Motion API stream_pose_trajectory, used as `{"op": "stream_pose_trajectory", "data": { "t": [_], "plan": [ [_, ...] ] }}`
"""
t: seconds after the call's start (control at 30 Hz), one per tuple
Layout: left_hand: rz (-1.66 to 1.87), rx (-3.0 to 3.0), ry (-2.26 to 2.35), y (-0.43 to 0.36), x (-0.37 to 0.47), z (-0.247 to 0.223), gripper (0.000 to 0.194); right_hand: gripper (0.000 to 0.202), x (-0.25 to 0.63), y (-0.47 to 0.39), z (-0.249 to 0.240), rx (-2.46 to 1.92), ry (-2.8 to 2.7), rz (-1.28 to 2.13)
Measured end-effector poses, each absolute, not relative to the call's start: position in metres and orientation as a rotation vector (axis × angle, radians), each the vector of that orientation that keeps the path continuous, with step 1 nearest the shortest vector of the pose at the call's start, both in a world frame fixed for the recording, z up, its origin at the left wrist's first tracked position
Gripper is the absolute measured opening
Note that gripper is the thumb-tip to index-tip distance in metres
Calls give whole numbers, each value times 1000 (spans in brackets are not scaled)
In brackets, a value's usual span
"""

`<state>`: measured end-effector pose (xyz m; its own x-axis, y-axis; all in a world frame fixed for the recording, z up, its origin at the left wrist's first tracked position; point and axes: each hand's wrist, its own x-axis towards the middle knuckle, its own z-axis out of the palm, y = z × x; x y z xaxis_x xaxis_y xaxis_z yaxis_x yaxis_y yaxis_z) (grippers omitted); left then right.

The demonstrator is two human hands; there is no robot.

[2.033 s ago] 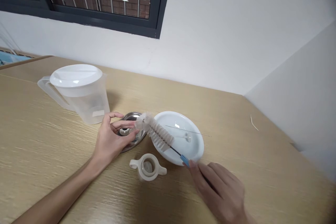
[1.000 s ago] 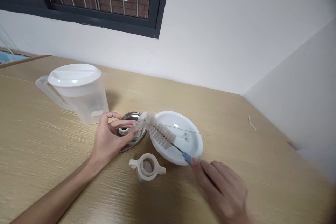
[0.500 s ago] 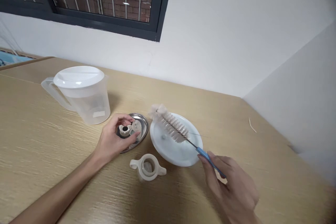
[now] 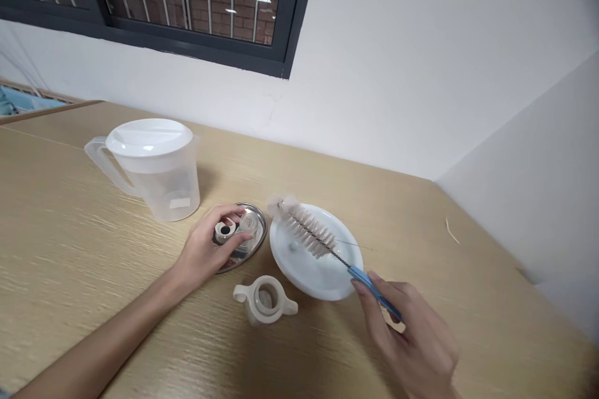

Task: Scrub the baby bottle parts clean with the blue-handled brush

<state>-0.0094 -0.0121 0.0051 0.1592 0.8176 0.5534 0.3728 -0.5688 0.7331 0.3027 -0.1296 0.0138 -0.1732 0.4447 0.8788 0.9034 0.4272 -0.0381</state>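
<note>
My left hand [image 4: 213,243] is over a small oval metal tray [image 4: 262,230], thumb and fingers around a clear round plastic piece [image 4: 248,222]. Beside that piece on the tray sits a small pale ring-shaped part with a dark centre [image 4: 225,230]. In my right hand [image 4: 412,330] is the blue handle of a bottle brush [image 4: 311,234], its white bristles above a white bowl [image 4: 322,283]. A thin wire-like strand sticks out to the right of the bristles. Between my hands stands a translucent two-handled baby bottle [image 4: 266,300], uncapped.
A lidded translucent pitcher [image 4: 161,171] stands at the back left of the wooden table [image 4: 154,349]. A short pale strip [image 4: 452,230] lies on the right side. Behind the table are a white wall and a dark-framed window [image 4: 196,37].
My left hand has lowered the clear piece slightly onto the tray. The brush has stayed nearly still above the bowl. The whole view has shifted a little.
</note>
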Motion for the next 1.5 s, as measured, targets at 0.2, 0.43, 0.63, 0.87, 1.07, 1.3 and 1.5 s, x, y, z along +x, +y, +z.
{"op": "stream_pose_trajectory", "data": {
  "t": [0.2, 0.43, 0.63, 0.87, 1.07, 1.3, 1.5],
  "plan": [
    [1502, 1798, 1152, -13, -8, 5, 46, 37, 299, -130, 19, -1136, -1864, -759],
    [1585, 1793, 1054, -15, -9, 5, 52, 37, 296, -131, 20, -1096, -1896, -770],
    [1682, 2300, 1085, -12, -15, 2, 48, 40, 297, -132, 23, -1106, -1945, -830],
    [1728, 2512, 1086, -14, -16, 10, 48, 43, 302, -136, 12, -1039, -2001, -828],
    [1724, 2514, 1085, -15, -15, 16, 51, 35, 300, -138, 9, -1020, -2010, -789],
    [1635, 2264, 1110, -16, -13, 16, 39, 35, 298, -130, 12, -1088, -1957, -795],
    [1460, 1357, 1063, -15, -10, 24, 29, 37, 295, -131, 15, -1081, -1913, -765]
  ]
}}
